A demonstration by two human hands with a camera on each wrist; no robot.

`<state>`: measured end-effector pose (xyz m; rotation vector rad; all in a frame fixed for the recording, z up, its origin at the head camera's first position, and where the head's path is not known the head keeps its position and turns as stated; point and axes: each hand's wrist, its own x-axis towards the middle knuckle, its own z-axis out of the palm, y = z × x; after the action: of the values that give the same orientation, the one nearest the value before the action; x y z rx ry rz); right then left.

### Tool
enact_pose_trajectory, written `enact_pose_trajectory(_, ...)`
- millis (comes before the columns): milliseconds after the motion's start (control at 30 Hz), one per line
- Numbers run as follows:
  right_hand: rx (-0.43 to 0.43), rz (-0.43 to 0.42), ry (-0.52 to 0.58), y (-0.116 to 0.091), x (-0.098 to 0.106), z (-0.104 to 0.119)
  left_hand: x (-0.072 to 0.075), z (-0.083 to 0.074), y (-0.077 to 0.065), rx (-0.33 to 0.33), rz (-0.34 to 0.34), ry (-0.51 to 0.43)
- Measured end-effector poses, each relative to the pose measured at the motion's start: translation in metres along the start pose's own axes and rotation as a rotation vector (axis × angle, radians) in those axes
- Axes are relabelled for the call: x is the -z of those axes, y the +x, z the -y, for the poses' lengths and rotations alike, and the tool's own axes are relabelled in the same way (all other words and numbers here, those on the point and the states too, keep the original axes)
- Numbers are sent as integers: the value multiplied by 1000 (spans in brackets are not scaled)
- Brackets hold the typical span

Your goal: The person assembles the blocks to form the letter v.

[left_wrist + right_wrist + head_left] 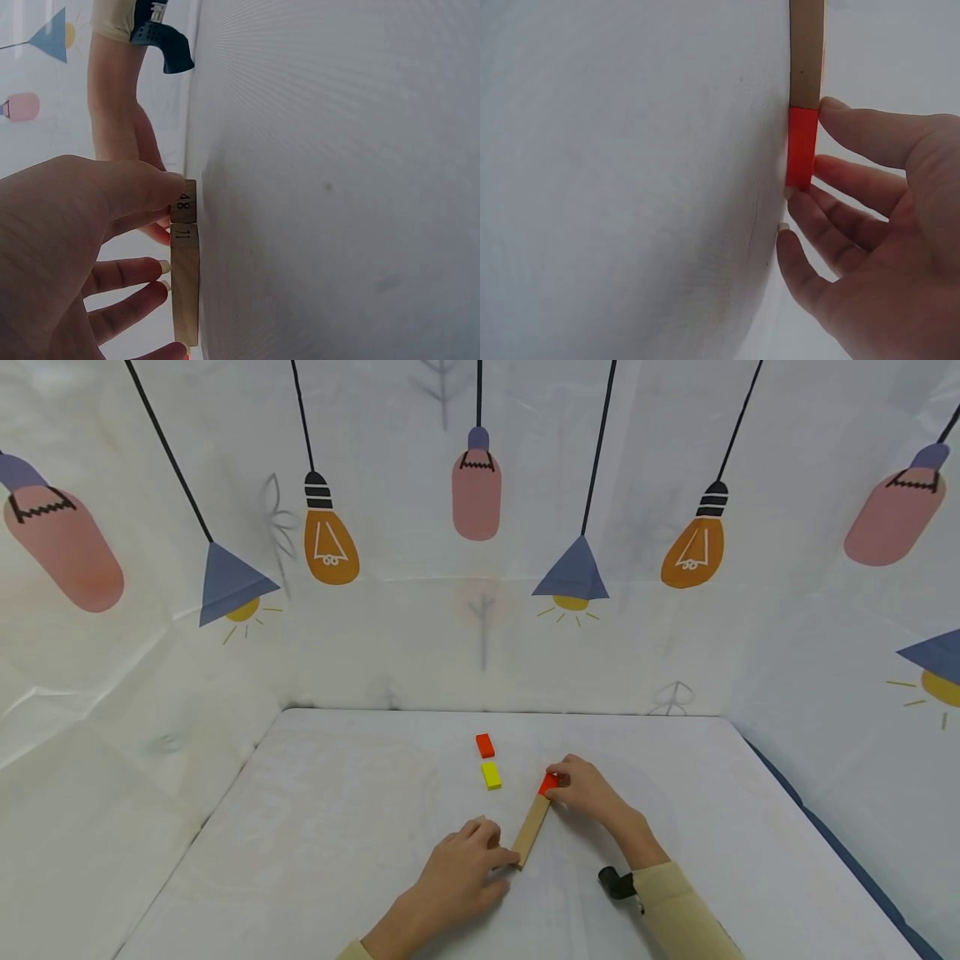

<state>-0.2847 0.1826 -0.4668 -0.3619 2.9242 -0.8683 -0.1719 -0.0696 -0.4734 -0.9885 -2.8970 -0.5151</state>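
By a pale sheet (405, 643), printed with hanging lamps and bulbs, the white worktop (337, 793) is being enclosed at the back and both sides. The left hand (461, 872) is being held low over the worktop at the near end of a wooden strip (532, 832); its fingers are being spread apart and lightly bent, and the strip's end is being touched by one fingertip. The right hand (588, 789) is being held at the strip's far end, its fingers being clamped on a red block (548, 783). A black device (617, 883) is being worn at the right wrist. The strip is being slanted away to the right, and its far end is being met squarely by the red block. In the left wrist view, a long wooden piece marked 71 (185, 289) is being butted against a wooden end marked 48 (184, 201), which is being partly covered by the thumb. To the left of the red block, a yellow block (491, 776) is being shown, with a second red block (485, 746) being seen just beyond it.
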Motion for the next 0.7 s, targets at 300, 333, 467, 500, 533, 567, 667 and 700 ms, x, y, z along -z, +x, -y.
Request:
enact_pose_trajectory(300, 2, -5, 0, -1, 0, -3, 0, -1, 1, -9, -5, 2)
enact_pose_trajectory(333, 0, -5, -2, -1, 0, -4, 0, -1, 1, -8, -5, 2)
enact_pose_trajectory(467, 3, -7, -12, -1, 0, -5, -1, 0, 2, -5, -4, 2)
enact_pose_trajectory(500, 1, -5, -10, -1, 0, -5, -2, 0, 2, -6, -5, 2)
enact_pose_trajectory(533, 1, -3, -5, -1, 0, -5, -2, 0, 2, -8, -7, 4)
enact_pose_trajectory(567, 3, -1, 0, -1, 0, -4, -2, 0, 2, -9, -9, 6)
enact_pose_trajectory(667, -7, 13, 27, -2, 1, -3, -1, 0, 1, -12, -11, 14)
enact_pose_trajectory(700, -11, 19, 33, -2, 2, -2, -1, -1, 1, -12, -10, 16)
